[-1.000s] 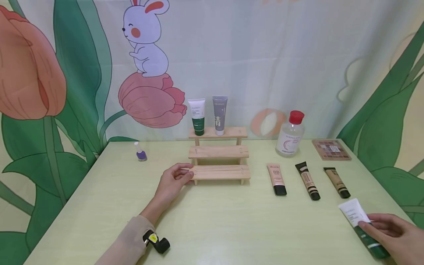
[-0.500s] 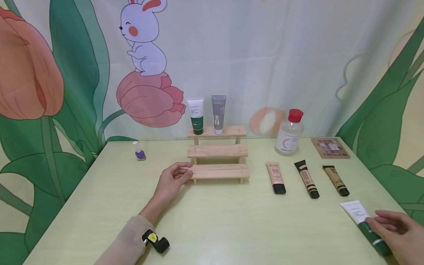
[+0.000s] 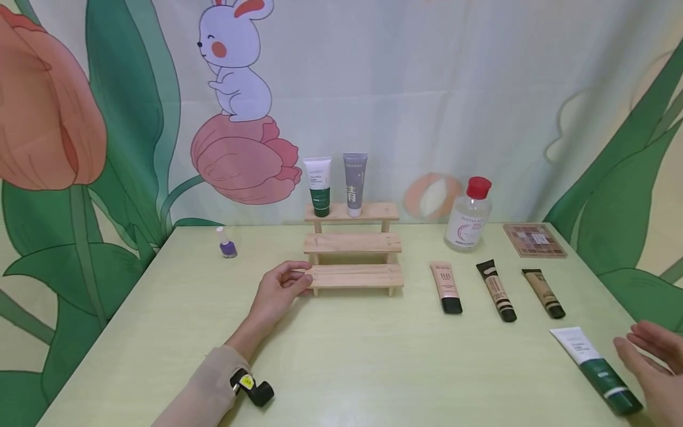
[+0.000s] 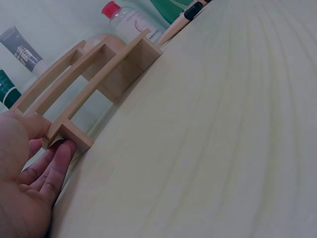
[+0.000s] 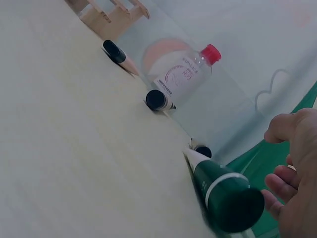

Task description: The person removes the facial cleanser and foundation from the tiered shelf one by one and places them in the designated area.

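Wood rack (image 3: pixel 356 276) pinched, L hand (image 3: pixel 277 294) | R hand (image 3: pixel 657 363) loose by grn tube (image 3: pixel 600 373)

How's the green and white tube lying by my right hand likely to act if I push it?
The tube may rock on its round cap, but its flat end should keep it from rolling far. Since it thins to that flat edge, it probably gives when squeezed.

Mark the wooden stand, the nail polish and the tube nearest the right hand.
Wooden stand (image 3: pixel 353 244), head view: the middle shelf.
Nail polish (image 3: pixel 228 248), head view: the purple part.
Tube (image 3: pixel 597 372), head view: its green part.
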Tool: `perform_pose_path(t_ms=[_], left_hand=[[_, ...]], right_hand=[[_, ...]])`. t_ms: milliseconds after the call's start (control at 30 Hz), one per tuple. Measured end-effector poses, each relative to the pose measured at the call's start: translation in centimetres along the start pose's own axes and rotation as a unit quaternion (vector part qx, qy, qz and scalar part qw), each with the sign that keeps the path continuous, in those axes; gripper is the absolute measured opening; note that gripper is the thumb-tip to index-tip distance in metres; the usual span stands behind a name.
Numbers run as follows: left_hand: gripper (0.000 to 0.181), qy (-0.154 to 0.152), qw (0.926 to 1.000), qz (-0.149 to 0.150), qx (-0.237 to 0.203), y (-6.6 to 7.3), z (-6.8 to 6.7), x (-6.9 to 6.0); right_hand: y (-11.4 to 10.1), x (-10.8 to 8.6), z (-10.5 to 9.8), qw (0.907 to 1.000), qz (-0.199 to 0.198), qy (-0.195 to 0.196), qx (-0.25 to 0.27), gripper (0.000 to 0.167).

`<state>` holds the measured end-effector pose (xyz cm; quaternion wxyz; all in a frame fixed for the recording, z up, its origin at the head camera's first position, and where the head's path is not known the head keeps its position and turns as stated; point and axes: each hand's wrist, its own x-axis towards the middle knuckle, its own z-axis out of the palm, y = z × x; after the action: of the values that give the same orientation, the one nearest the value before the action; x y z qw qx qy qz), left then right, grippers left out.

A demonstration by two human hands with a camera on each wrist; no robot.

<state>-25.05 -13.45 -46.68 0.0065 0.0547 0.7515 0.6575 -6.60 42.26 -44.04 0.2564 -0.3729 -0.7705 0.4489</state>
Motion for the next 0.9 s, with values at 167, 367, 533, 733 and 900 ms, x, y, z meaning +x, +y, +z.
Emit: perform_pose_path(t_ms=[167, 367, 533, 733, 900], left_hand=[[0.028, -0.004, 1.0000, 0.000, -0.006, -0.1, 0.1, 0.1], [0.028, -0.005, 1.0000, 0.001, -0.005, -0.1, 0.1, 0.1], [0.028, -0.002, 1.0000, 0.003, -0.004, -0.1, 0.0, 0.2], [0.027, 0.000, 1.0000, 0.002, -0.008, -0.1, 0.0, 0.1], [0.027, 0.001, 1.0000, -0.002, -0.006, 0.0, -0.1, 0.0]], right_hand=[[-1.7, 0.2, 0.5, 0.9994, -0.021, -0.021, 0.017, 0.056], [-5.9, -0.3, 2.4, 0.9853, -0.126, -0.055, 0.101, 0.045], [-10.6, -1.4, 5.6, 0.9448, -0.214, -0.137, 0.206, 0.044], [-16.0, -3.2, 10.8, 0.9093, -0.288, -0.217, 0.207, 0.047], [-19.6, -4.5, 15.3, 0.8721, -0.311, -0.277, 0.258, 0.048]])
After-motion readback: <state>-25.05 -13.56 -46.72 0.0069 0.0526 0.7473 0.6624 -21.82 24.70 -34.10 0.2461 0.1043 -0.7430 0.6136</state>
